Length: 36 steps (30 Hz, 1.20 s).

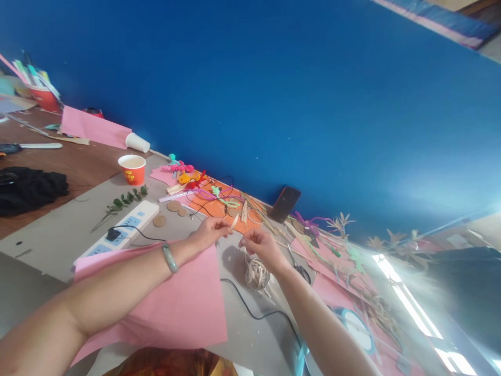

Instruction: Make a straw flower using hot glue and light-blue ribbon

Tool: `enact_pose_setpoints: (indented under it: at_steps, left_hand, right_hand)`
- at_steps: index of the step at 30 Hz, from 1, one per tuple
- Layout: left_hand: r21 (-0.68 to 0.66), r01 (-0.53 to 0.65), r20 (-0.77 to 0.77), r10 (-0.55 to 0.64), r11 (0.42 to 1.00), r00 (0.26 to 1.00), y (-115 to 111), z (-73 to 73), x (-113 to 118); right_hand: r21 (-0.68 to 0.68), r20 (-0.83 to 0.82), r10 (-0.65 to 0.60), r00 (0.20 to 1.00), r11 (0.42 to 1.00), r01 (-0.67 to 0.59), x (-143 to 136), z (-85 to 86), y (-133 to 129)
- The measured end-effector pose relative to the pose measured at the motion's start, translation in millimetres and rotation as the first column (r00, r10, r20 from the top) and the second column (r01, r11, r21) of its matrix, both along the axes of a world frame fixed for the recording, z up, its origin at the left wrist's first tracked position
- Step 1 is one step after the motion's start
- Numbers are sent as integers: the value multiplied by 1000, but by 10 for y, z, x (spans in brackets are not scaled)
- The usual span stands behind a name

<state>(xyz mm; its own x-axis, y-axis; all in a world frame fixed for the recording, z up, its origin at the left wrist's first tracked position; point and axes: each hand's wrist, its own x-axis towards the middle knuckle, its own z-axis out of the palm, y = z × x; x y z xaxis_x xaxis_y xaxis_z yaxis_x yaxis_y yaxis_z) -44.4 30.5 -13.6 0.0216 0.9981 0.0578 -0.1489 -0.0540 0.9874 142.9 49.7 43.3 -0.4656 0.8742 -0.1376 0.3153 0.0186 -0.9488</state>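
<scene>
Centre frame: left hand (pixel 210 233) pinches pale strip (pixel 235 222); right hand (pixel 264 249) beside bundle (pixel 257 273) — can't tell if fingers grip. Step, judged: strip handling — next calls for steady pinch.

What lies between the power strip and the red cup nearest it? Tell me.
In the head view, a green leafy sprig lies between the cup and power strip.
</scene>
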Motion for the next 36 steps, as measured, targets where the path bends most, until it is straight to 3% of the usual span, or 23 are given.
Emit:
enact_pose_setpoints:
  at_steps: [18,29,36]
  left_hand:
    - [-15,-13,-39,13,1000,999,-5,20,18]
    - [-16,-29,-39,29,999,999,-8,21,21]
    - [-18,-19,-26,19,1000,999,15,-8,26]
  right_hand:
    - [-28,133,-113,985,993,118,372,-222,183]
    - [35,222,-123,967,992,118,488,-165,217]
    - [40,171,-138,976,990,133,492,-76,186]
